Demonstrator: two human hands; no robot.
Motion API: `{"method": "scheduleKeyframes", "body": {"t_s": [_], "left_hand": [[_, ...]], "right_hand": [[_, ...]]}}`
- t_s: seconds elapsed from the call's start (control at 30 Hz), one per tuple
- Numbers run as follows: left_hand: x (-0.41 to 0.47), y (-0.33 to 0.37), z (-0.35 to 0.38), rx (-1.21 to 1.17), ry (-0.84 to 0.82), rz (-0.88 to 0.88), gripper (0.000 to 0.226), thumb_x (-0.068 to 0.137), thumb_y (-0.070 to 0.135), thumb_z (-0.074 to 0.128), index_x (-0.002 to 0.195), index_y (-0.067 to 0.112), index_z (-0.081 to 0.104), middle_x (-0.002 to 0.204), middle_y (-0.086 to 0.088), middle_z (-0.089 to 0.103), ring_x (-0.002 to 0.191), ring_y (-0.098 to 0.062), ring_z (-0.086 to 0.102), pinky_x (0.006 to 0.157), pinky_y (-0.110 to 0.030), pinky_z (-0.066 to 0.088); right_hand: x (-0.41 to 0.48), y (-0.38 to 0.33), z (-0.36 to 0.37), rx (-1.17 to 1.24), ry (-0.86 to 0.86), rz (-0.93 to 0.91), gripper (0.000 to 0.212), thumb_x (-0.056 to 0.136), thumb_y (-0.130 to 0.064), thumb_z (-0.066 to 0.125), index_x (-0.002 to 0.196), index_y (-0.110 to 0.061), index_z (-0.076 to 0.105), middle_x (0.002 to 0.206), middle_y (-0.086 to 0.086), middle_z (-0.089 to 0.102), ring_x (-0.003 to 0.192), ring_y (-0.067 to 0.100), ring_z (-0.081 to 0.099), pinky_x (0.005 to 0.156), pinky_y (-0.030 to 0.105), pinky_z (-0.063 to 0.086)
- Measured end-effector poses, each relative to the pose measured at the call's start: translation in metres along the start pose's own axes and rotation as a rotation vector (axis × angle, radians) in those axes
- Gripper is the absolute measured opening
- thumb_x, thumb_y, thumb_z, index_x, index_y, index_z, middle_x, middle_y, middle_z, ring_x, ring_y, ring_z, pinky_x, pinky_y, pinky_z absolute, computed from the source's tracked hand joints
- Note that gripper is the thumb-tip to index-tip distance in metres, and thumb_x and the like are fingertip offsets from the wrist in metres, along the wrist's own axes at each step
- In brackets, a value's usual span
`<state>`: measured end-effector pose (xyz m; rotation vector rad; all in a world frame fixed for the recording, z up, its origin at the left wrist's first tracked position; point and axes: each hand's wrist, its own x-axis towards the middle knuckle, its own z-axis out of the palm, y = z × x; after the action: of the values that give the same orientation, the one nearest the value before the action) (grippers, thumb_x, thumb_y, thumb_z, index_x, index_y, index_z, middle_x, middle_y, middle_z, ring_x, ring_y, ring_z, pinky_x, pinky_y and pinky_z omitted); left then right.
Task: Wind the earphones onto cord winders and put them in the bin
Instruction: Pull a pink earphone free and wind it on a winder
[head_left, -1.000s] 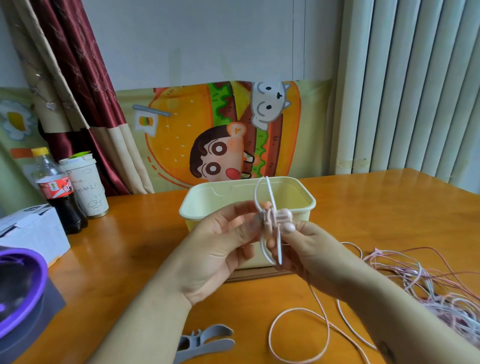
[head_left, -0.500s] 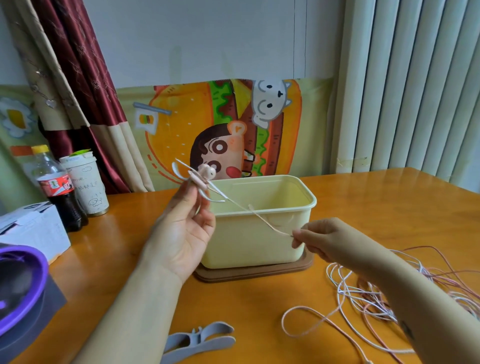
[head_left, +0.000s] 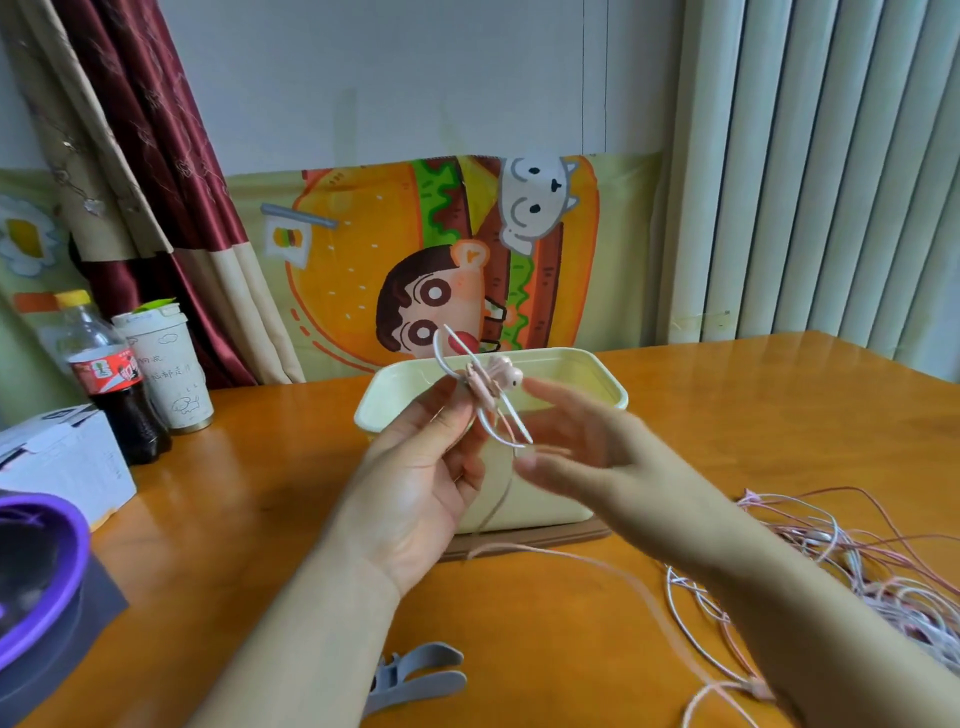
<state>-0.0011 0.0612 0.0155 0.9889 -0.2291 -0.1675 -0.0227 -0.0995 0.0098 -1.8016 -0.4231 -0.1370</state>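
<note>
Head view: left grip (head_left: 415, 483) pinches winder (head_left: 483, 395), right grip (head_left: 587, 441) wide; bin (head_left: 597, 364) behind, bottle (head_left: 111, 384) left.

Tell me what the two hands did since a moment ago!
The left hand, gripping the cord winder, moved right and a little down, back in front of the bin. The right hand swung left toward it, so the stretched cord went slack; blur hides whether it still pinches the cord. The bin, grey winder and cord pile stayed put.
</note>
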Motion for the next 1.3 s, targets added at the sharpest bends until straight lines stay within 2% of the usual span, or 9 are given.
{"method": "scheduleKeyframes", "body": {"t_s": [0.2,0.3,0.43,0.57,0.7,0.83,0.97,1.13,1.3], "left_hand": [[-0.003,0.003,0.003,0.000,-0.021,0.005,0.029,0.080,0.019,0.058,0.103,0.019,0.075,0.105,0.007,0.074,0.077,0.002,0.061,0.054,-0.013,0.032],[-0.002,0.003,0.002,0.036,0.022,0.019,0.035,0.079,0.022,0.059,0.112,0.018,0.070,0.108,0.006,0.074,0.083,0.002,0.060,0.061,-0.018,0.027],[-0.001,-0.001,-0.001,0.046,0.087,0.018,0.047,0.080,0.021,0.061,0.126,0.015,0.064,0.121,-0.002,0.070,0.078,0.001,0.058,0.058,-0.017,0.028],[0.000,-0.003,-0.004,0.137,0.084,0.007,0.034,0.086,0.018,0.060,0.119,0.017,0.066,0.113,-0.001,0.073,0.078,-0.001,0.058,0.052,-0.013,0.032],[-0.001,-0.005,-0.009,0.437,0.007,0.026,0.034,0.076,0.030,0.065,0.109,0.025,0.067,0.101,0.004,0.075,0.079,0.000,0.062,0.062,-0.022,0.035],[-0.006,-0.007,-0.007,0.656,-0.112,0.010,0.042,0.066,0.049,0.076,0.103,0.031,0.070,0.101,0.009,0.073,0.086,-0.003,0.063,0.071,-0.027,0.038],[-0.007,-0.007,-0.004,0.729,-0.229,-0.008,0.032,0.073,0.034,0.069,0.103,0.023,0.070,0.100,0.009,0.073,0.080,0.005,0.063,0.064,-0.006,0.042],[-0.008,-0.003,-0.006,0.733,-0.348,-0.038,0.033,0.074,0.027,0.069,0.105,0.019,0.069,0.105,0.003,0.073,0.099,-0.010,0.069,0.081,-0.018,0.051],[-0.011,0.002,-0.005,0.738,-0.390,-0.026,0.028,0.073,0.023,0.069,0.100,0.018,0.068,0.094,0.011,0.073,0.090,-0.003,0.069,0.075,-0.012,0.049]], "right_hand": [[-0.004,-0.003,0.010,0.141,-0.121,0.127,0.022,0.091,-0.007,0.060,0.103,-0.024,0.066,0.083,0.002,0.069,0.079,0.021,0.069,0.082,0.036,0.057],[-0.005,-0.007,0.009,-0.027,-0.114,0.141,0.019,0.098,-0.014,0.049,0.099,-0.016,0.068,0.065,-0.005,0.058,0.053,0.009,0.051,0.058,0.024,0.047],[-0.010,-0.017,0.010,-0.576,-0.092,0.030,0.033,0.100,-0.031,0.040,0.104,-0.012,0.067,0.066,0.005,0.055,0.057,0.016,0.045,0.057,0.030,0.040],[-0.018,-0.027,0.009,-0.811,-0.036,-0.060,0.038,0.100,-0.037,0.038,0.100,-0.012,0.066,0.078,0.004,0.064,0.071,0.019,0.056,0.067,0.036,0.049],[-0.021,-0.043,-0.005,-0.799,0.080,-0.125,0.027,0.097,-0.035,0.044,0.091,-0.027,0.069,0.062,-0.009,0.058,0.060,0.008,0.054,0.057,0.024,0.042],[-0.020,-0.047,-0.013,-0.730,0.179,-0.214,0.020,0.088,-0.037,0.050,0.078,-0.029,0.066,0.059,-0.017,0.056,0.070,-0.003,0.056,0.060,0.014,0.043],[-0.018,-0.043,-0.024,-0.743,0.238,-0.256,0.016,0.072,-0.048,0.059,0.072,-0.032,0.063,0.058,-0.011,0.056,0.065,0.000,0.053,0.057,0.015,0.042],[-0.015,-0.040,-0.037,-0.607,0.206,-0.236,0.023,0.065,-0.056,0.058,0.071,-0.035,0.065,0.064,-0.018,0.062,0.063,0.000,0.056,0.053,0.012,0.041],[-0.013,-0.035,-0.037,-0.566,0.216,-0.281,0.028,0.064,-0.059,0.058,0.071,-0.033,0.065,0.071,-0.019,0.064,0.061,0.009,0.056,0.053,0.023,0.045]]}}
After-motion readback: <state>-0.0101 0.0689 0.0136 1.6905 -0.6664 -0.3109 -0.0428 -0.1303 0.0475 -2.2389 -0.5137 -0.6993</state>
